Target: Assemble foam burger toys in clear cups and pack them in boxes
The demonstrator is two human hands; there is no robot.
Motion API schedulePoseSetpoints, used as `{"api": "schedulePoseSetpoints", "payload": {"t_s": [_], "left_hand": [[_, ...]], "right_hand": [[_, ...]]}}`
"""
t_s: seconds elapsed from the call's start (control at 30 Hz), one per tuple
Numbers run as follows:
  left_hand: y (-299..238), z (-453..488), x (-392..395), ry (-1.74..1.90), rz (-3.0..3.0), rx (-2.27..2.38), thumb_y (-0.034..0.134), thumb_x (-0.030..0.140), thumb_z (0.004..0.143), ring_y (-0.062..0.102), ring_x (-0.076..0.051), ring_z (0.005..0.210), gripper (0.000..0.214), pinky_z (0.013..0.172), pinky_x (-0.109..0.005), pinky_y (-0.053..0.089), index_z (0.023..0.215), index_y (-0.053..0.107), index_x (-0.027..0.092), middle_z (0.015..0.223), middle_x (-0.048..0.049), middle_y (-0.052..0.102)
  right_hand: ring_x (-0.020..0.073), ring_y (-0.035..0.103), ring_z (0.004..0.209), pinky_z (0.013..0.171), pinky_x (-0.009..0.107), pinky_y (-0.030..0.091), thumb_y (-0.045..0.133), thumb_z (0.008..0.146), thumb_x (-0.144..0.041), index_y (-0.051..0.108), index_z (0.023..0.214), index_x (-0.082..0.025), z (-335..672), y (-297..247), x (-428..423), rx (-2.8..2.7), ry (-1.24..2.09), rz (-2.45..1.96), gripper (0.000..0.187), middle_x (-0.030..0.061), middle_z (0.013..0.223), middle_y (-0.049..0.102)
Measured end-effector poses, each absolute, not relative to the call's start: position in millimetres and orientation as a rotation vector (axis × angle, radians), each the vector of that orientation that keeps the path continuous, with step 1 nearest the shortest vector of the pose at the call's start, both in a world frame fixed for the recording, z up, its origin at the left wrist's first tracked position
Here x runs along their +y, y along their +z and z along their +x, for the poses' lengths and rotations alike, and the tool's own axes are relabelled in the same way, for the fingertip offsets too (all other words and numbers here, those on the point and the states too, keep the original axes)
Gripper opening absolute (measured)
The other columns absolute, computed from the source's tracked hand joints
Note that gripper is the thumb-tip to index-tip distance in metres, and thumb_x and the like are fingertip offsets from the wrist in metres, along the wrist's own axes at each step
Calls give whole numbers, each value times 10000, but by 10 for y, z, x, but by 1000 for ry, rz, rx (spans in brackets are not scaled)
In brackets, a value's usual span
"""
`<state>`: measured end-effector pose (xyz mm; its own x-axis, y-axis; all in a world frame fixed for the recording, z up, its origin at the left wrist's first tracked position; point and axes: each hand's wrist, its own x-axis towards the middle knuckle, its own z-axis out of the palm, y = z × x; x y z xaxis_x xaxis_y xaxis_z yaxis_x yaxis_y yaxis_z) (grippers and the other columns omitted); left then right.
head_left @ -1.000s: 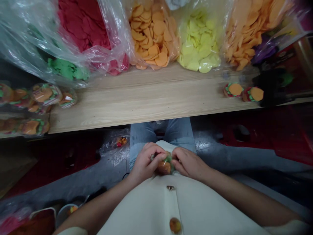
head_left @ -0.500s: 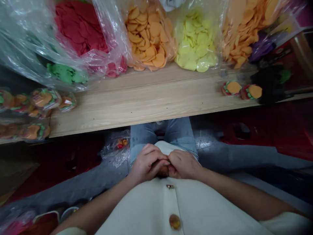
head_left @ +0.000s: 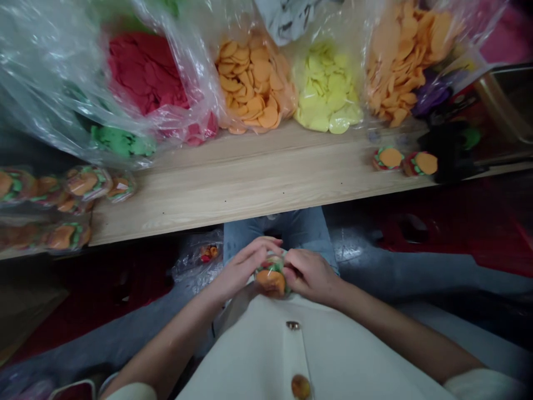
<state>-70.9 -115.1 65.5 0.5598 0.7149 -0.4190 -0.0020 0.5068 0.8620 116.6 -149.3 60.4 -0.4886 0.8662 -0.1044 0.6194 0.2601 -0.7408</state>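
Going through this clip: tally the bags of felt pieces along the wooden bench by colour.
Red felt bag: 1
Orange felt bag: 1
Yellow felt bag: 1
Pale orange felt bag: 1
Green felt bag: 1
Total: 5

No words, brand names, numbers or signs can be read anywhere in view, and the only marks that look printed, on the dark packaging [head_left: 456, 103] just beyond the right end of the counter [head_left: 250, 194], are too blurred to read.
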Motion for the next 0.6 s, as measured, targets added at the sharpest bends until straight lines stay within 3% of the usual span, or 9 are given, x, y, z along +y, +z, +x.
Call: {"api": "schedulePoseSetpoints", "payload": {"t_s": [0.13,0.37,0.5,0.6], "left_hand": [[564,-757,-1100,346,429,805,407,504,856,570,-202,956,446,805,-336,433,1201,481,231,1112,-90,566],[561,-627,-1139,525,-6,861,445,635,768,611,-160,788,540,731,-296,462,1079,537,203,958,-64,621],[573,-608,-1137,609,-38,854,504,573,775,605,-136,761,495,703,-267,463,1108,520,206,966,-56,620],[590,-654,-1042,700,83,855,578,483,763,607,-154,811,476,702,-275,467,1163,478,245,1018,-47,607]], "right_hand": [[132,458,640,599,250,332,352,889,-290,471,726,-191,1177,607,-1415,-2199,878,-1324,226,17,674,532],[170,443,652,603,302,327,359,889,-244,490,667,-193,1010,603,-1321,-2316,405,-1335,263,48,648,521],[182,462,688,619,314,371,381,881,-239,518,727,-184,974,619,-1316,-2211,554,-1294,214,65,695,528],[198,500,856,752,346,424,439,863,-269,538,826,-192,1028,675,-1228,-2012,774,-1253,131,80,858,542]]}}
